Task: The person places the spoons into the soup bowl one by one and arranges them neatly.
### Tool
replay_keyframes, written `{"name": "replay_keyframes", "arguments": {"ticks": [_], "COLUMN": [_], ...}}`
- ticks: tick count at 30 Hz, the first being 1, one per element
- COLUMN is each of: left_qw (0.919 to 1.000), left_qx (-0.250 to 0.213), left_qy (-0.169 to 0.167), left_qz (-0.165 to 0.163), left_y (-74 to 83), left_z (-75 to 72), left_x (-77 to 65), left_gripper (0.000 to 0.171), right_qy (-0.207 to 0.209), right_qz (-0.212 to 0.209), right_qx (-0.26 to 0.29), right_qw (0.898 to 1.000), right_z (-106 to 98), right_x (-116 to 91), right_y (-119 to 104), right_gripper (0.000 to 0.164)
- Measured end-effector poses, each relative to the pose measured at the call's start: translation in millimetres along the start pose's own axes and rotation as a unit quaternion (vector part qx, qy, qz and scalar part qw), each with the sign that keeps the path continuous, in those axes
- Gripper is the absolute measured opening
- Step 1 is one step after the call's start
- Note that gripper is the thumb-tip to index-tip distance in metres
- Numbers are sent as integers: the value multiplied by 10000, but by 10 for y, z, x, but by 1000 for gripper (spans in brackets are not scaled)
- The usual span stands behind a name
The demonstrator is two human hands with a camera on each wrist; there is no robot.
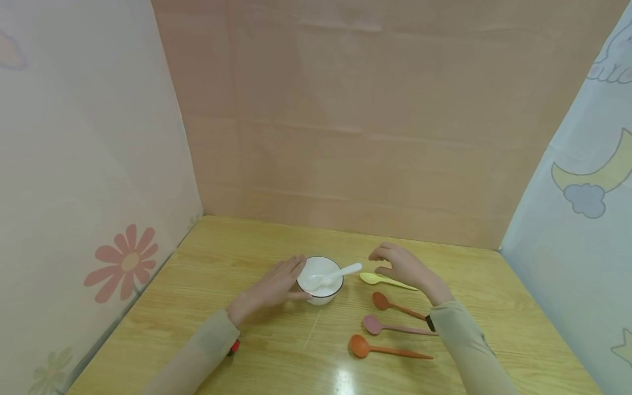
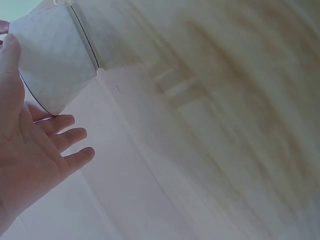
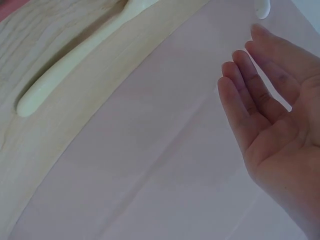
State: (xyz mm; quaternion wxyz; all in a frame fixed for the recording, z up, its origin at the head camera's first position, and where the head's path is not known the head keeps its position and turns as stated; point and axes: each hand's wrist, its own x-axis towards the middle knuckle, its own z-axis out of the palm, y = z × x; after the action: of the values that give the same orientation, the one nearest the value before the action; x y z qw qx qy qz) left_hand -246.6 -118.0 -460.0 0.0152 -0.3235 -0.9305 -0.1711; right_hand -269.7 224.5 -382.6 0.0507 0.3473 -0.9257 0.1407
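Observation:
A white bowl (image 1: 323,300) with a dark rim stands near the middle of the table, a white spoon (image 1: 344,270) lying in it with its handle over the right rim. My left hand (image 1: 274,285) holds the bowl's left side between thumb and fingers. In the left wrist view, the bowl's outer wall (image 2: 52,55) shows beside the thumb. My right hand (image 1: 402,269) is raised over a yellow spoon (image 1: 385,281), its fingers loosely bent and holding nothing. The white handle's tip (image 3: 262,9) is just off its fingertips in the right wrist view.
Below the yellow spoon lie a brown-orange spoon (image 1: 381,300), a mauve spoon (image 1: 373,325) and an orange spoon (image 1: 360,346), handles pointing right. The wooden table (image 1: 276,362) meets a tan back panel (image 1: 345,137), with printed cloth walls on both sides.

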Motion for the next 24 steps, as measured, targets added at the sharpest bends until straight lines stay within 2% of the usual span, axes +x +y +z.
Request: {"name": "replay_keyframes", "arguments": {"ticks": [9,24], "left_qw": [9999,10000], "left_qx": [-76,-1], "left_qy": [-83,-41], "left_qz": [-110,0], "left_y": [8,9], "left_z": [6,7], "left_x": [-18,1], "left_gripper": [93,94], "right_qy": [29,3], "right_qz": [40,199], "right_qx": [97,240], "right_qw": [9999,9995], "right_z": [4,88], "right_x": [-90,-261], "right_y": [64,255], "right_gripper": [24,25]}}
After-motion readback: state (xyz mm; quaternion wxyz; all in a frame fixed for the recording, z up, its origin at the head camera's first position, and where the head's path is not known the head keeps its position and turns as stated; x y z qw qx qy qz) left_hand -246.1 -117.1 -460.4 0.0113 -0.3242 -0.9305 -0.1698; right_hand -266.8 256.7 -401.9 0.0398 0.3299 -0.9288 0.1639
